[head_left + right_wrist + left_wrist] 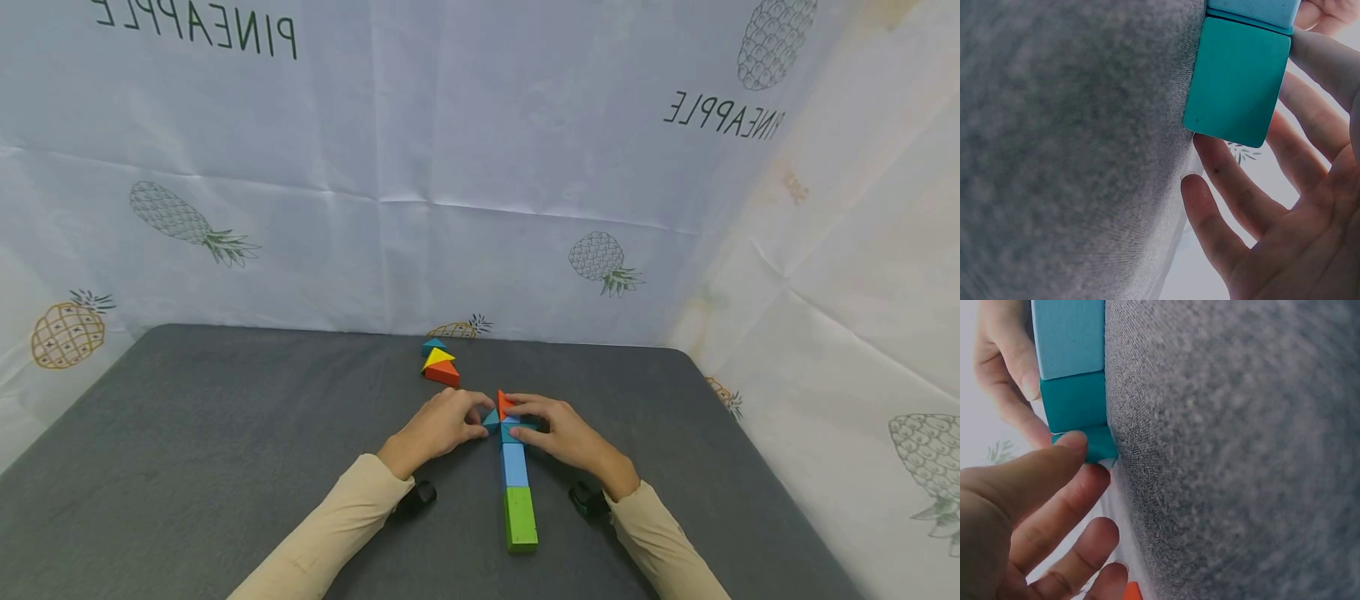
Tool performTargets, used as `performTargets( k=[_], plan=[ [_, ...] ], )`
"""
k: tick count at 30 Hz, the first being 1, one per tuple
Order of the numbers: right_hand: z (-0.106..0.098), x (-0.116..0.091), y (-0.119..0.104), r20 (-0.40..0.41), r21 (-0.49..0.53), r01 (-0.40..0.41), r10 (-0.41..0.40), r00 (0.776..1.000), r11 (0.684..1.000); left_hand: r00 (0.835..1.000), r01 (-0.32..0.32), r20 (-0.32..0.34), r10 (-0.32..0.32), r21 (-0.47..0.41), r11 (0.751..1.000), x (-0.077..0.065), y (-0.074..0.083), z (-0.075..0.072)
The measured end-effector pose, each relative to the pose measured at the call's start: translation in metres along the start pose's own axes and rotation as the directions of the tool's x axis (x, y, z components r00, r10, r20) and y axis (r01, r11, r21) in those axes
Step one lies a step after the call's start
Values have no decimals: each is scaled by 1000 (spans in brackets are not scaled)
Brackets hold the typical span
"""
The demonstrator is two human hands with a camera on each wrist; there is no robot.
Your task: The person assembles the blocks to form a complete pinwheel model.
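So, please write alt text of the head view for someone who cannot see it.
A person's left hand and right hand hold teal blocks at the far end of a block row on a gray table. Beyond the left hand lie orange, yellow and blue blocks.

"What's hanging behind that grey bench (262,417)?"
"A pale, creased cloth (480,125), with mirrored PINEAPPLE lettering (198,23) at upper left and again upper right."
"And at the left edge?"
"A golden pineapple print (68,337); a grey outlined pineapple (930,458) shows lower right."

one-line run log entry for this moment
left hand: pinching teal wedge; right hand: around teal block; green block, light-blue block: end to end; yellow wedge: beyond left hand
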State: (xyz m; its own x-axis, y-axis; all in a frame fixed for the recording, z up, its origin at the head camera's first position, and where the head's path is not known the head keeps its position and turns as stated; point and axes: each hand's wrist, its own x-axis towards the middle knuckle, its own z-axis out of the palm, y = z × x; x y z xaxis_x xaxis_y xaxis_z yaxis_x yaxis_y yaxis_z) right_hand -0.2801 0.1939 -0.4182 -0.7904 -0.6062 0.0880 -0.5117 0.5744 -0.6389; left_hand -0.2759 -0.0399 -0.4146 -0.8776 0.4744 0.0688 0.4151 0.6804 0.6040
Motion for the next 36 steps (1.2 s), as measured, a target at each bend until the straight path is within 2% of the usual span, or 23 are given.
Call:
performTargets(
  k=[9,18,23,27,31,36],
  plan=[
    [0,1,1,5,-9,-11,11,1000,1000,999,-20,50,19,13,1000,0,-1,-3],
    [0,0,1,3,-8,6,-6,1000,1000,997,-34,77,28,66,997,1,-2,-4],
    [1,-1,1,3,-14,3,-3,1000,1000,998,11,58,-14,65,998,1,-1,-5],
    [1,0,2,1,-19,1,-1,1000,1000,995,46,92,-50,48,998,1,-1,-6],
    [2,0,1,-3,-28,-1,1,1000,1000,991,37,128,-43,51,998,0,-2,-7],
    [1,0,1,-6,-30,2,-2,1000,1000,990,42,130,-47,43,998,1,-3,-7]
  ],
)
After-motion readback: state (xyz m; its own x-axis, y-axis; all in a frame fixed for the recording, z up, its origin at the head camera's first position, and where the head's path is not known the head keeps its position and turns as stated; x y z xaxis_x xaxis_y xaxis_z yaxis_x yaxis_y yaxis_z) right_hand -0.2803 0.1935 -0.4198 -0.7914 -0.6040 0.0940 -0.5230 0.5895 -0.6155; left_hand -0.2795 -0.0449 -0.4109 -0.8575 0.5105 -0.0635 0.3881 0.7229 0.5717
